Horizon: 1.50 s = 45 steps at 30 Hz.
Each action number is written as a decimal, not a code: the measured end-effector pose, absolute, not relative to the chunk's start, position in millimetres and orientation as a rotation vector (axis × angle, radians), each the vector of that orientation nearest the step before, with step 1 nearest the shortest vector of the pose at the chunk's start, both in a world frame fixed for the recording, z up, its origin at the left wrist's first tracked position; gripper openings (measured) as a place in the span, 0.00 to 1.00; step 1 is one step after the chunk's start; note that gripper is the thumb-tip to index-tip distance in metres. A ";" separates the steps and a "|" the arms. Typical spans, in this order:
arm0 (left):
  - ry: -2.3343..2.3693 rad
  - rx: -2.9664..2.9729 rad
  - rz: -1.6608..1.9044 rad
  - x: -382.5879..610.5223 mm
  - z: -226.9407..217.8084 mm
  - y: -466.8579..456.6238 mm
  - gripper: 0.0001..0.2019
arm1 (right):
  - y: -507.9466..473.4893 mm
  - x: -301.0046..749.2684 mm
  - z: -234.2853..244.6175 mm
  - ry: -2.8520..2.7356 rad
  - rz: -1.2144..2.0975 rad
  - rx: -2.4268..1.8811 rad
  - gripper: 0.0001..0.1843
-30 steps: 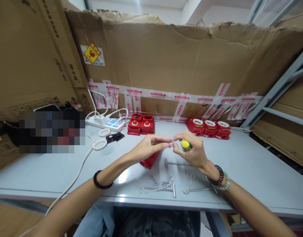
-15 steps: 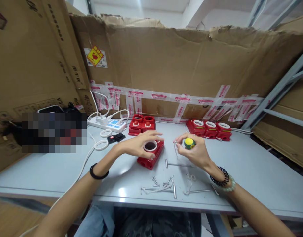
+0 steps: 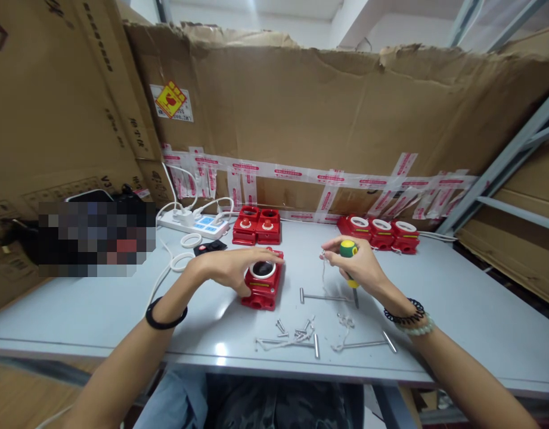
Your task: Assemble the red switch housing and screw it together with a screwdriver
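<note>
My left hand (image 3: 227, 271) curves over a red housing (image 3: 261, 293) with a white ring (image 3: 262, 270) round its dark opening, thumb at the near left side and fingers across the top. To the right, my right hand (image 3: 361, 271) holds a screwdriver (image 3: 348, 249) with a green and yellow handle, its shaft pointing down. A white string (image 3: 323, 274) with a small knotted end hangs from the pinched fingertips of that hand. Below lies a T-shaped metal bar (image 3: 323, 297), at which the string seems to end.
Several screws (image 3: 281, 326) and two more T-shaped bars (image 3: 292, 344) with strings lie near the front edge. Red housings stand at the back, two left (image 3: 256, 229) and several right (image 3: 381, 235). A power strip (image 3: 196, 223), loose white rings (image 3: 182, 262) and cables occupy the left.
The red housing has turned to stand straighter and shifted left, with my left hand moving left and lower around it. My right hand has tipped the screwdriver so its shaft shows.
</note>
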<state>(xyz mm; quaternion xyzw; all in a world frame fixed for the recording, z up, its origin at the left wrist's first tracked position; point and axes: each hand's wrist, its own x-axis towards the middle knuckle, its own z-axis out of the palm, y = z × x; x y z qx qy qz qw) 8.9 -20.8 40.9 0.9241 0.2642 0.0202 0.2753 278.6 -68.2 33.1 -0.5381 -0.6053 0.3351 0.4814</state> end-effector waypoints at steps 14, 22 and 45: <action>0.852 2.577 0.224 9.1 33.6 -12.0 0.26 | -68.9 283.6 36.6 -1.540 0.901 -1.408 0.13; 1.134 2.591 0.565 19.8 40.6 -19.7 0.21 | -72.2 281.1 39.3 -1.624 0.856 -1.379 0.08; 1.134 2.408 1.116 54.3 20.9 -31.8 0.14 | -87.3 265.0 30.3 -1.928 0.749 -1.202 0.03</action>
